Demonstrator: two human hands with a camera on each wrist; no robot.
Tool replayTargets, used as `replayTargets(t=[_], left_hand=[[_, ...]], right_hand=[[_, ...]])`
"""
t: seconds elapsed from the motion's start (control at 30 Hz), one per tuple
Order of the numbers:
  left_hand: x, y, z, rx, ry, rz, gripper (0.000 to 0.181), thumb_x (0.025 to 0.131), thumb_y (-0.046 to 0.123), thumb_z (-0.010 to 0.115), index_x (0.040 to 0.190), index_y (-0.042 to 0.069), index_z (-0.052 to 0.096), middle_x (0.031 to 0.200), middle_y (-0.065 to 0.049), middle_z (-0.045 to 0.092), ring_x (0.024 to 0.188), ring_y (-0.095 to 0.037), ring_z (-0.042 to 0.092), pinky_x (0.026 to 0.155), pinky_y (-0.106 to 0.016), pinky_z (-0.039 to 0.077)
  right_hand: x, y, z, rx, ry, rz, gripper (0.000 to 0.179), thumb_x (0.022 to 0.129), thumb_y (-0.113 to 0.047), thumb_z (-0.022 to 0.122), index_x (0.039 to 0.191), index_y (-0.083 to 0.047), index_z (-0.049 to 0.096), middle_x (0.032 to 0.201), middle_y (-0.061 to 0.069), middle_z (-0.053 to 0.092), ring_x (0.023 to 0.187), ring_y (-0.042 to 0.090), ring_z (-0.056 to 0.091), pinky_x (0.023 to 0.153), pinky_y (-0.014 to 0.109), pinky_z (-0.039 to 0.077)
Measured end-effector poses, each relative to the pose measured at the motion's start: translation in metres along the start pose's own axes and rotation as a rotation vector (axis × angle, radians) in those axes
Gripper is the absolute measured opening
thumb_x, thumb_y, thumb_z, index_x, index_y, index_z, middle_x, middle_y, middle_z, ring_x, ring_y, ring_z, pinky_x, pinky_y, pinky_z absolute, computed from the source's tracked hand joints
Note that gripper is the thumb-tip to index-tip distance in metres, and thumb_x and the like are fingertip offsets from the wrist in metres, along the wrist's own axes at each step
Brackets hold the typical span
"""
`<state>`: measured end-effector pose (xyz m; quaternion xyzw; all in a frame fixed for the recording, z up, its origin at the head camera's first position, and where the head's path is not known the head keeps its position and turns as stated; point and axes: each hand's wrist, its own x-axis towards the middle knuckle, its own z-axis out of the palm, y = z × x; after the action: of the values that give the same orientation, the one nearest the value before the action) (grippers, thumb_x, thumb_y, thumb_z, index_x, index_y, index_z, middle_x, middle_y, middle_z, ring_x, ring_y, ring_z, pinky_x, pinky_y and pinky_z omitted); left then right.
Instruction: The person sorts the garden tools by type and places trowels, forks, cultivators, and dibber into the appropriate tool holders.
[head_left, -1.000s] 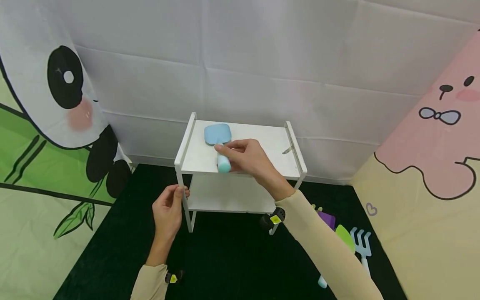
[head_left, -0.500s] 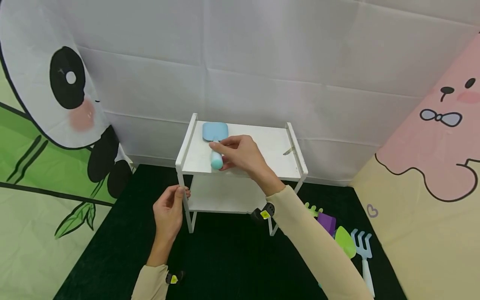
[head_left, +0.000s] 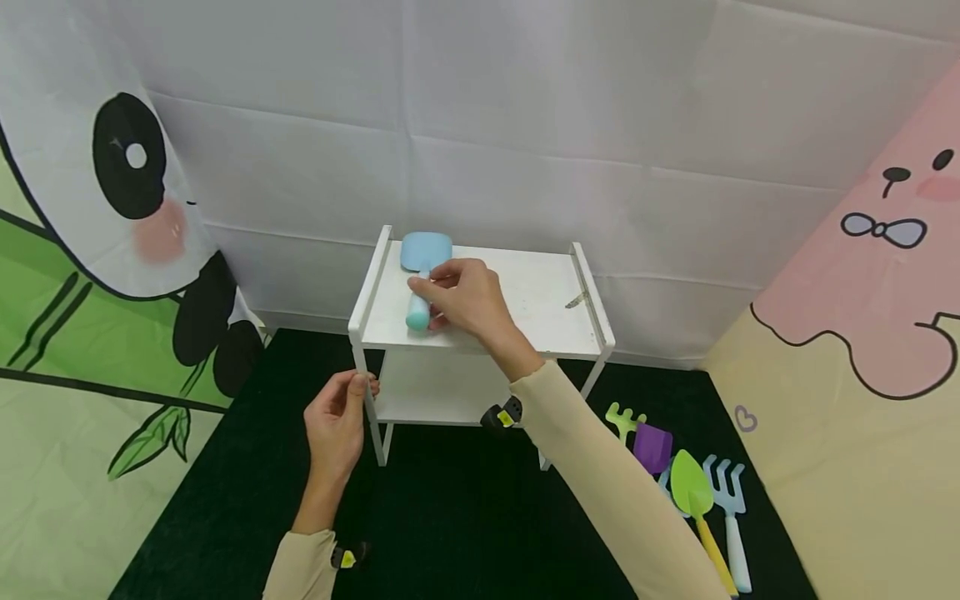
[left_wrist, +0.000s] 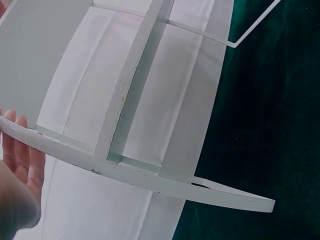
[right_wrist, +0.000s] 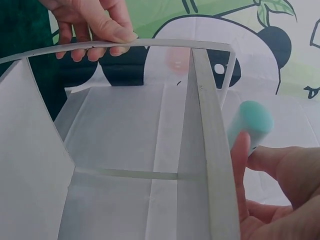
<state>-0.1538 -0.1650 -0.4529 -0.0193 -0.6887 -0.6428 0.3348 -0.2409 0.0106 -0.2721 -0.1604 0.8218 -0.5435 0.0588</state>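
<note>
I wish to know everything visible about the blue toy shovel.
The blue toy shovel looks like plastic, with a broad, rounded blade and a paler handle ending in turquoise. The right hand pinches the handle. The shovel is over the top shelf of the white rack, at its left side, blade toward the wall; whether it touches the shelf is unclear.

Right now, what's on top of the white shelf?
A blue shovel, at or just above its left end, handle held by the right hand; contact unclear. A small greyish mark shows near the right rail. Anything beneath shovel and hand is covered.
</note>
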Motion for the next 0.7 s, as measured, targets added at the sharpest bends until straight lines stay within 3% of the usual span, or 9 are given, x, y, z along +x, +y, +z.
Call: replayTargets(t=[0.3,0.57,0.7], left_hand=[[0.000,-0.001,0.000,0.004,0.002,0.001,0.016,0.105,0.001,0.055,0.106,-0.010,0.068,0.099,-0.025,0.071,0.087,-0.008,0.070,0.087,-0.016,0.053],[0.000,-0.001,0.000,0.005,0.007,-0.004,0.018,0.106,0.004,0.056,0.104,-0.009,0.068,0.095,-0.014,0.072,0.088,-0.008,0.070,0.088,-0.017,0.054],[0.000,-0.001,0.000,-0.007,0.003,0.002,0.018,0.106,0.003,0.055,0.104,-0.010,0.067,0.096,-0.018,0.071,0.088,-0.008,0.070,0.088,-0.017,0.054]], right_hand=[[0.001,0.001,0.006,-0.072,0.042,-0.028,0.039,0.098,-0.027,0.073,0.121,0.003,0.066,0.106,0.012,0.070,0.064,0.014,0.067,0.055,0.025,0.058],[-0.004,0.001,0.003,-0.046,0.036,-0.068,0.039,0.101,-0.026,0.069,0.125,0.004,0.063,0.112,0.015,0.068,0.063,0.018,0.071,0.057,0.027,0.059],[-0.010,0.001,0.000,-0.092,0.055,-0.094,0.039,0.100,-0.026,0.069,0.126,0.003,0.063,0.111,0.015,0.069,0.064,0.018,0.071,0.056,0.027,0.058]])
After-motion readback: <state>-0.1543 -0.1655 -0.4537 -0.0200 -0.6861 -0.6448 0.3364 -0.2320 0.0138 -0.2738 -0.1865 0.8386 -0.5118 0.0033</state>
